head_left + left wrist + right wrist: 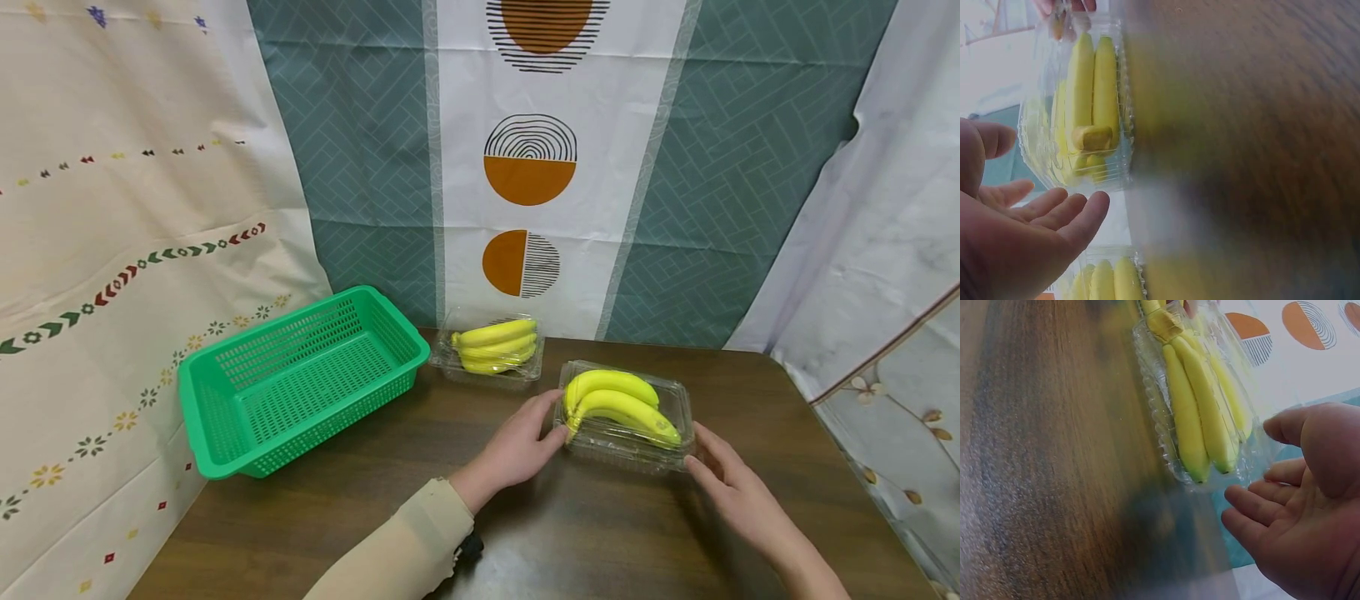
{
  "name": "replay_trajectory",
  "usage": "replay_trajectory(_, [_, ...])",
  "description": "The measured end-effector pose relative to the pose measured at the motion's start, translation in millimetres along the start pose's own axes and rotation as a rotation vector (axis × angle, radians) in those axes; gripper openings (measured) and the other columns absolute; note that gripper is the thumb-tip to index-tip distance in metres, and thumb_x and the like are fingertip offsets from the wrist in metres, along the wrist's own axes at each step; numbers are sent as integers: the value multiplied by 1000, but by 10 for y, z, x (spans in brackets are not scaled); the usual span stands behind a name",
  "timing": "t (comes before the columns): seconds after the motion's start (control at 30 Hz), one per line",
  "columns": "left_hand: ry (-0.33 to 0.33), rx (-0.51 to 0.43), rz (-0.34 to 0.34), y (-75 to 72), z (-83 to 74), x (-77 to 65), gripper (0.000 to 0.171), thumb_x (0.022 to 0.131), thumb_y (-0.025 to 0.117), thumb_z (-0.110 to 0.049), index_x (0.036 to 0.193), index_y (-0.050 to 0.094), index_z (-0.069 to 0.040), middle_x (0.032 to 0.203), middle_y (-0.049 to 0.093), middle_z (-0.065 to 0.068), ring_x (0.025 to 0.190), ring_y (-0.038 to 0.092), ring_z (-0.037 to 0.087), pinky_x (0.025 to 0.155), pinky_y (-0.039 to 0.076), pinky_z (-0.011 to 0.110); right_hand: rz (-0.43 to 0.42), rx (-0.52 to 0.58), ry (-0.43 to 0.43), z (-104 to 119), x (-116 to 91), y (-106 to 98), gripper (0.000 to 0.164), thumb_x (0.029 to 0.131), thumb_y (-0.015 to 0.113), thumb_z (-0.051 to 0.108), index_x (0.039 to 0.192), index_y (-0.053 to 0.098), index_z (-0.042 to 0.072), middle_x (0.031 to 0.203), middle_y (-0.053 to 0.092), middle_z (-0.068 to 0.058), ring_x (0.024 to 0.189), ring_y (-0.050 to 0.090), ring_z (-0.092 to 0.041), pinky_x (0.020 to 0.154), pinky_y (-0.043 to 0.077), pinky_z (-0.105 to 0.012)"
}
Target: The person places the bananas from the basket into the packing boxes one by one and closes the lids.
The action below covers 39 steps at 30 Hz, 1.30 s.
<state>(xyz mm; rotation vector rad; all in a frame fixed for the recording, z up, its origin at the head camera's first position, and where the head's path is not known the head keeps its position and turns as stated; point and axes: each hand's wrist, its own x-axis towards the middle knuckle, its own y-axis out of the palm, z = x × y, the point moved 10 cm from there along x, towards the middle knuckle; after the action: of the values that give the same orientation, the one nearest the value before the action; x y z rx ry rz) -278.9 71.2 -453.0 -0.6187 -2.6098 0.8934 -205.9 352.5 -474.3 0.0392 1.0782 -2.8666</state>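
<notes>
A clear plastic clamshell box (pixel 626 457) lies on the table with a bunch of yellow bananas (pixel 617 410) inside. My left hand (pixel 517 446) is at the box's left end, its fingers extended and thumb spread apart. At the opposite end is my right hand (pixel 738 492), also with extended fingers. In the left wrist view, the fingers (pixel 1079 219) come close to the box's end; contact is hard to tell. The right wrist view has the right hand's fingers (pixel 1254 509) just beside the bananas' tip end of the box. Neither hand is curled around the box.
Farther back, a second clear box (pixel 517 379) holds more bananas (pixel 495 346). A green perforated plastic basket (pixel 345 412) stands at the left. The brown wooden table (pixel 570 533) meets hanging patterned cloths (pixel 375 167) at the back and sides.
</notes>
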Motion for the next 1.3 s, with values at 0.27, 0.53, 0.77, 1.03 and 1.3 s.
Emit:
replay_trajectory(0.27, [-26, -18, -49, -15, 44, 65, 53, 112, 63, -18, 163, 51, -8, 159, 56, 12, 145, 55, 27, 118, 47, 51, 7, 6, 78, -83, 14, 15, 82, 119, 49, 47, 174, 16, -4, 173, 22, -39, 151, 39, -60, 112, 45, -67])
replay_trajectory(0.53, [-80, -15, -89, 17, 129, 77, 51, 111, 67, -19, 159, 55, -8, 140, 65, 12, 125, 65, 26, 101, 55, 49, 2, 22, 127, -127, 40, 26, 81, 119, 49, 46, 174, 15, -4, 171, 32, -37, 152, 42, -55, 113, 45, -65])
replay_trajectory(0.77, [-138, 20, -105, 29, 206, 79, 38, 108, 69, -19, 142, 62, -3, 120, 66, 8, 102, 62, 21, 92, 55, 44, 25, 47, 214, -185, 37, 43, 84, 119, 46, 51, 173, 16, -6, 167, 36, -40, 153, 37, -58, 115, 42, -69])
replay_trajectory(1.03, [-132, 114, -73, 44, 182, 60, 13, 107, 65, -22, 99, 69, -11, 101, 60, -1, 90, 54, 16, 84, 50, 35, 61, -14, 266, -245, 14, 36, 88, 118, 38, 60, 165, 30, -14, 169, 29, -41, 154, 29, -62, 117, 36, -74])
replay_trajectory(1.3, [-125, 116, -59, 74, 175, 59, 20, 105, 62, -20, 86, 57, -15, 87, 52, -3, 81, 47, 16, 77, 43, 31, 49, -16, 259, -238, 2, 27, 79, 119, 38, 55, 159, 42, -13, 166, 38, -40, 153, 34, -61, 116, 39, -71])
